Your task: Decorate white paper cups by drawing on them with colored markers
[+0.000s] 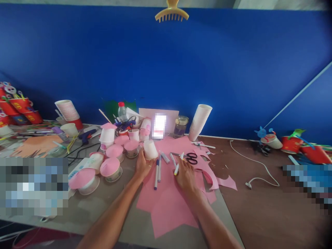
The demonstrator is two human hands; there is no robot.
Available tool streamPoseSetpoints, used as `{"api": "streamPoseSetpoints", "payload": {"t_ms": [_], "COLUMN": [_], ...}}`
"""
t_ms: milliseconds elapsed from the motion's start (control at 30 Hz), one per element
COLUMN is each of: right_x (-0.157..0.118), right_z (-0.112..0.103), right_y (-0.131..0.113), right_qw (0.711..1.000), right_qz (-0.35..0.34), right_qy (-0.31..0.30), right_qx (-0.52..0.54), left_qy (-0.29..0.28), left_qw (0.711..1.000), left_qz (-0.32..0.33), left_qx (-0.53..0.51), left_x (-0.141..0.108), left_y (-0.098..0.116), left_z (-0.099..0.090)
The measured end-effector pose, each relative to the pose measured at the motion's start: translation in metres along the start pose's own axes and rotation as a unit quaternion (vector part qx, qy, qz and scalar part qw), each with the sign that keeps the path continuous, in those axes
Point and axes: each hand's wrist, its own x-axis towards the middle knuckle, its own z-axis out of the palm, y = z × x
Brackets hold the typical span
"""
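My left hand [144, 166] is wrapped round the side of a white paper cup [150, 149], which stands upside down and tilts slightly. In my right hand [185, 174] is a white marker with a yellow end [176, 169], held between the fingers over pink paper [171, 204]. Between the hands, two markers with dark blue ends [156, 174] lie on the paper. Black-handled scissors [192, 158] rest just beyond my right fingers. Left of my left hand stand several cups topped with pink paper cones [110, 166].
Tall stacks of paper cups stand at the back right [201, 121] and back left [67, 110]. A lit phone [160, 125] leans between a bottle [122, 112] and a jar [181, 125]. Pink offcuts [228, 182] and a white cable [259, 162] lie to the right.
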Motion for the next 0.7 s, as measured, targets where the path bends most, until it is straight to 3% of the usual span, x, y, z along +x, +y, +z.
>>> {"api": "streamPoseSetpoints", "payload": {"t_ms": [133,267,567,700], "right_x": [0.000,0.000,-0.001,0.000], "right_z": [-0.001,0.005,0.018,0.021], "right_y": [0.001,0.008,0.015,0.014], "right_qw": [1.000,1.000,0.997,0.991], "right_qz": [-0.011,-0.011,-0.025,-0.044], "right_qy": [-0.022,-0.007,0.063,0.099], "right_qx": [-0.009,-0.006,0.030,0.081], "left_qy": [-0.018,-0.029,-0.027,0.026], "left_qw": [0.998,0.994,0.995,0.989], "left_qz": [-0.031,-0.033,0.009,0.061], "left_qx": [0.058,0.095,0.099,0.131], "left_x": [0.000,0.000,0.000,-0.001], "left_y": [-0.003,-0.003,-0.008,-0.011], "left_z": [0.000,-0.001,0.002,0.002]}}
